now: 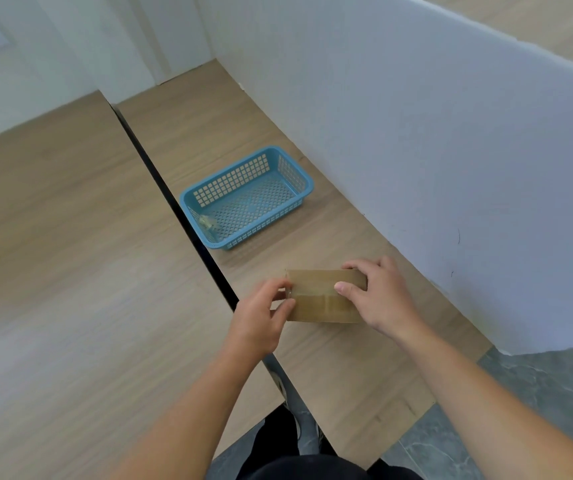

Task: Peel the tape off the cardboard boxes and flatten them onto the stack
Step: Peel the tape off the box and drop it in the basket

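We find no readable print on the cardboard box (316, 306): its top is plain brown card, with a glossy strip of tape (312, 292) running from its 9 o'clock end towards the middle. The box lies on the wooden table (347, 375), at about 5 o'clock from the blue basket (307, 183) and near the white partition (451, 150) at its 3 o'clock.

Both forearms reach in from 6 o'clock. The left hand (260, 320) is at the box's 9 o'clock end, forefinger and thumb curled and closed on that end where the strip finishes; we cannot tell whether they pinch tape or card. The right hand (378, 299) clamps the 3 o'clock end, fingers hooked over the far edge, thumb flat on top.

A crumpled wad (205, 223) lies in the basket's 7 o'clock corner.
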